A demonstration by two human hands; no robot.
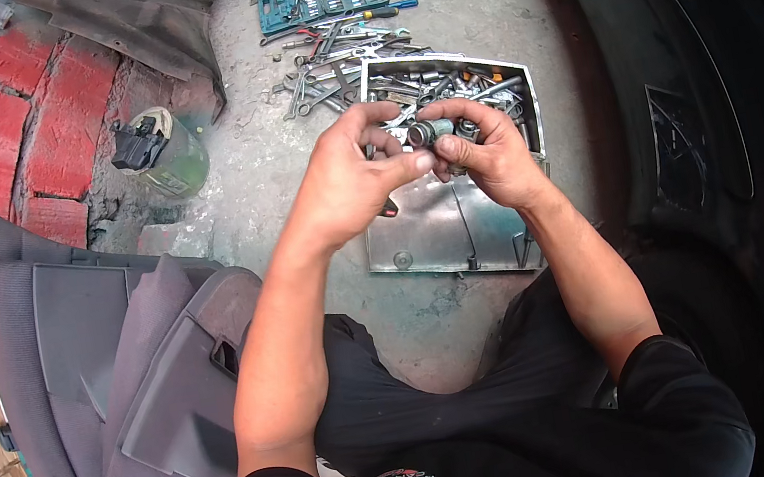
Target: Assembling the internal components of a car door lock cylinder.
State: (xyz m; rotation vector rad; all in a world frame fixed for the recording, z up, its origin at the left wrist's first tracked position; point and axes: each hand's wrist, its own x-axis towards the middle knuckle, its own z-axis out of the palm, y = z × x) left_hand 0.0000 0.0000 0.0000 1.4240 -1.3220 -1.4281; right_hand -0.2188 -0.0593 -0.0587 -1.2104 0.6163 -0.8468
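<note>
My right hand (486,147) pinches a dark metal socket (423,135) between thumb and fingers, above an open metal toolbox (535,104). Another round metal piece (467,128) shows among its fingers. Facing it, my left hand (353,171) is curled, its thumb reaching to the underside of the socket. A black-and-red tip (388,207) pokes out below the left palm. What the left fingers close on is hidden behind the hand. Loose sockets, wrenches and other steel tools (499,95) fill the box. Its lid (417,238) lies folded toward me.
Several wrenches (319,94) lie heaped on the concrete floor past the box, below an opened teal socket case (266,12). At left stand a clear tub (181,165) with a black part on top and grey car door panels (170,412). A dark car body (686,140) rises on the right.
</note>
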